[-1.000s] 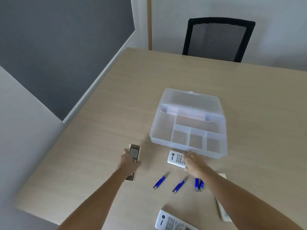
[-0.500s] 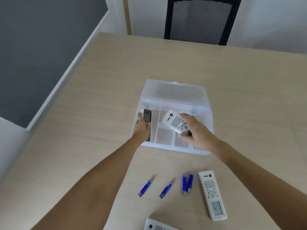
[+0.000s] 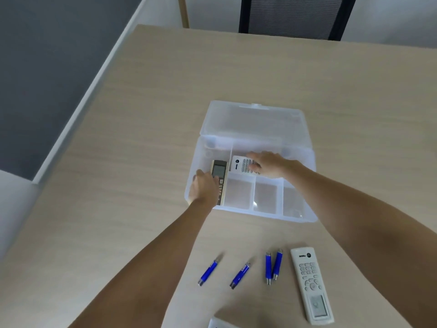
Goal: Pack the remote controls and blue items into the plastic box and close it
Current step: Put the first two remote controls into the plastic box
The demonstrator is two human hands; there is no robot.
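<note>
Perhaps translucent, compartmented plastic box (image 3: 250, 210)

Box (image 3: 305, 216) open, lid (image 3: 253, 121) laid back flat behind it, so entry from above is clear; the 3 small front compartments (image 3: 266, 194) are empty, but the left slot is taken by the gold remote (image 3: 218, 171) w/ left hand (image 3: 204, 190) on it, and the rear long bay by a white remote (image 3: 240, 164) under the right hand (image 3: 269, 164). Near edge: 4 blue items (image 3: 209, 272) in a row plus another white remote (image 3: 312, 285) to their right, bare tabletop (image 3: 142, 162) btwn them and box front, crossed by both forearms. Table's far half is clear up to the chair (image 3: 293, 17).
</note>
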